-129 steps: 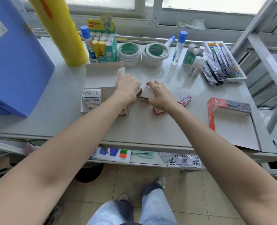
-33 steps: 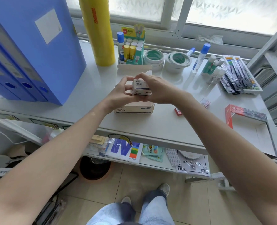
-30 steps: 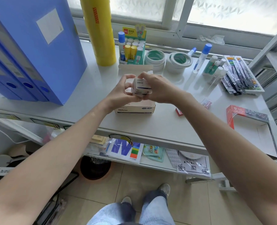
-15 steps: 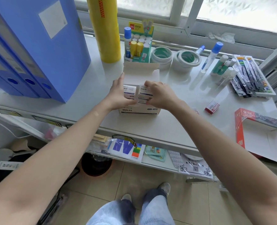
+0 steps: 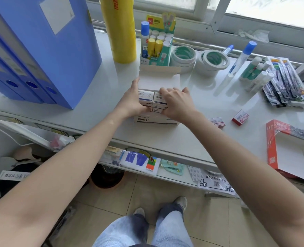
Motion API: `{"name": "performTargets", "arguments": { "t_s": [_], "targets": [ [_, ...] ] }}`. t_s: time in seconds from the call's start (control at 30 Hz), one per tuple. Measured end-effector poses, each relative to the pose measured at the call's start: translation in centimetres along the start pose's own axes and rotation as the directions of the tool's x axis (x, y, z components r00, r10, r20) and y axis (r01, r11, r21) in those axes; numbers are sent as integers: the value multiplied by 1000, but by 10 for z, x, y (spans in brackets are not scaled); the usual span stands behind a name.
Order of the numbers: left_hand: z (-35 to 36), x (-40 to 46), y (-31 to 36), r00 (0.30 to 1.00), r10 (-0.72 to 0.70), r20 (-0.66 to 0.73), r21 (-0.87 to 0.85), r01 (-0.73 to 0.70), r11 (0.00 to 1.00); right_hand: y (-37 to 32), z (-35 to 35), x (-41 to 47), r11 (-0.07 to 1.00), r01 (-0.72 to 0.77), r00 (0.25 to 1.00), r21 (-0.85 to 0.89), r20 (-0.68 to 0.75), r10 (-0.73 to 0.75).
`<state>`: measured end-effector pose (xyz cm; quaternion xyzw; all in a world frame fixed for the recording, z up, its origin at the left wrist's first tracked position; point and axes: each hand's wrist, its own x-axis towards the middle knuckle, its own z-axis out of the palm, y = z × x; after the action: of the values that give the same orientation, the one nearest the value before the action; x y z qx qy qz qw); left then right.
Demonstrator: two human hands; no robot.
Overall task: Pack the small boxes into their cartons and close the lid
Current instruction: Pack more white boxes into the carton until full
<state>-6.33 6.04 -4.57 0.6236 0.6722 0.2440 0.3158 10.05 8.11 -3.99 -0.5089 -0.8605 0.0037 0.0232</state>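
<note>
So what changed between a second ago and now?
The small box that both hands held up above the carton has gone down into it; left hand and right hand now press on the small boxes packed inside. The lid stays open, and the two red boxes remain out on the table.

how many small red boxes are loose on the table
2: one small red box beside the right forearm, partly hidden by it, another further right, near the open red carton. More may be hidden.
</note>
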Motion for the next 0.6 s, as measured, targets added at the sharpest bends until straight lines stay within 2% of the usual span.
{"name": "performTargets", "arguments": {
  "t_s": [0.27, 0.47, 0.6],
  "targets": [
    [-3, 2, 1, 1000, -19, -6, -2, 19, 1000, -2, -7, -3, 997, -1, 1000, -80, -28, -1],
    [-1, 3, -2, 999, -31, -22, -1, 31, 1000, -3, -12, -3, 985, -104, 994, -135, -52, 98],
    [0, 4, -3, 999, -36, -19, 7, 36, 999, -6, -9, -2, 987, -137, 989, -83, -72, 131]
  ]
}}
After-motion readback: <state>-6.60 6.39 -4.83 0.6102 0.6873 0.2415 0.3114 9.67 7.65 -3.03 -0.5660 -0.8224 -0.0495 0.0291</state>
